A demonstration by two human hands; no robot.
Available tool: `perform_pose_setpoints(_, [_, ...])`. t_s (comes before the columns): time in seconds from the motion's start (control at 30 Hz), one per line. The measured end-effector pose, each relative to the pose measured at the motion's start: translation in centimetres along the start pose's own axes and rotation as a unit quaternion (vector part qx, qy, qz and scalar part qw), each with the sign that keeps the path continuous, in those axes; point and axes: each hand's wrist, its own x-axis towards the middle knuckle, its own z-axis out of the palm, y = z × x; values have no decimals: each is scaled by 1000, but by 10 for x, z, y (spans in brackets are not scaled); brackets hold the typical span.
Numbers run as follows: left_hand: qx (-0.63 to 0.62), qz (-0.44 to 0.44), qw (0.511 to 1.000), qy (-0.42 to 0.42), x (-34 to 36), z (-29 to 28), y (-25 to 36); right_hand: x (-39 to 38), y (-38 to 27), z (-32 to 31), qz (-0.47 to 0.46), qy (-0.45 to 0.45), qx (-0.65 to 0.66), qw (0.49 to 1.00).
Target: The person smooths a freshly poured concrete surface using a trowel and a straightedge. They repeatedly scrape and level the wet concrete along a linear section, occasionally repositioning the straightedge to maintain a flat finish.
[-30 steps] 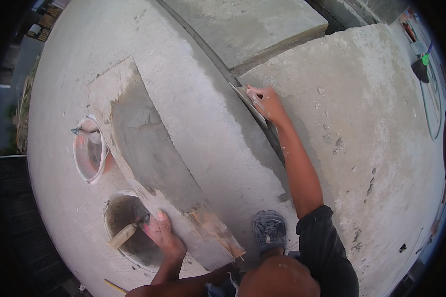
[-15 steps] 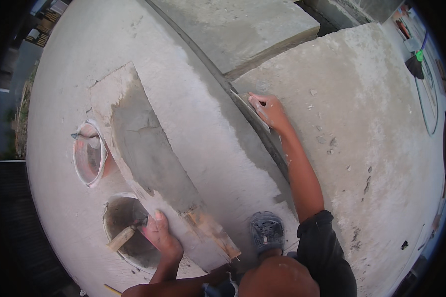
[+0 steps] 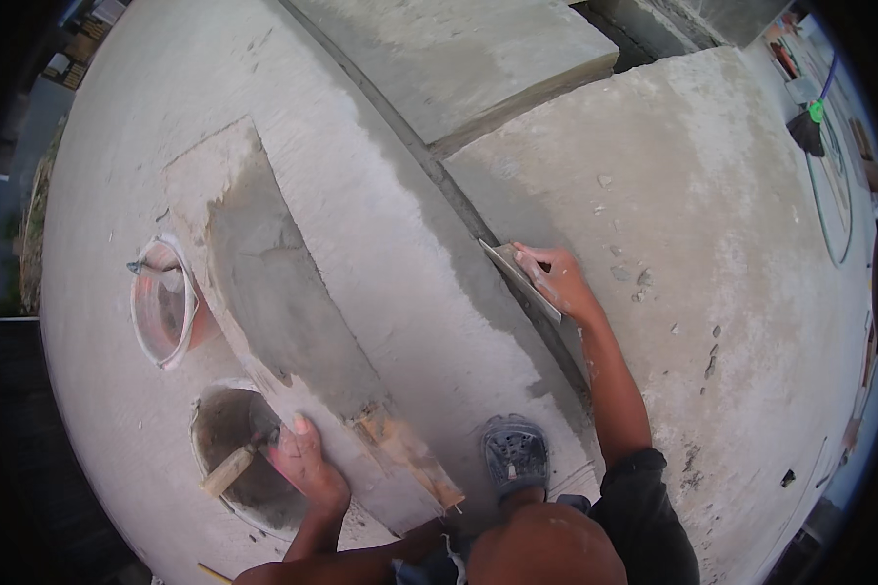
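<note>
My right hand (image 3: 556, 281) is closed on the back of a thin, flat, rectangular finishing trowel (image 3: 522, 280). It is held tilted along a dark wet groove (image 3: 400, 127) between the pale concrete strip and the slabs on the right. My left hand (image 3: 305, 461) is at the edge of a long board (image 3: 288, 263) smeared with wet grey mortar; its thumb points up beside that edge. A reddish edge shows at its fingers, which are mostly hidden. Beside it, a wooden-handled tool (image 3: 229, 470) lies across a round mortar bucket (image 3: 205, 414).
A clear, reddish pail (image 3: 154, 336) with a tool in it stands left of the board. My dark clog (image 3: 515, 453) is between board and groove. Raised concrete slabs (image 3: 458, 58) lie ahead, with a deep gap behind. A broom (image 3: 808, 130) and hose (image 3: 816, 214) are far right.
My right hand has drawn the trowel along the groove toward me, down and slightly right. My left hand stays by the bucket; the whole view has shifted slightly.
</note>
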Motion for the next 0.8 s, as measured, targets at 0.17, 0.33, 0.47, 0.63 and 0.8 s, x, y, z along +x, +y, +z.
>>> perform_pose_setpoints(0.17, [-9, 0, 1000, -10, 1, 1, -1, 46, -45, 13, 5, 37, -48, 998])
perform_pose_setpoints(0.33, [-28, -1, 1000, -5, 3, 6, -1, 81, -28, 22, -34, 9, -36, 999])
perform_pose_setpoints(0.47, [-19, 4, 1000, 1, 1, 5, 1, 36, -14, 14, -2, -15, -12, 1000])
perform_pose_setpoints(0.63, [5, -3, 1000, -13, 1, -1, -1, -15, 2, -19, 28, -51, -18, 998])
perform_pose_setpoints(0.8, [8, 1, 1000, -25, 2, -1, -4, -3, -19, -12, 13, 14, 9, 1000])
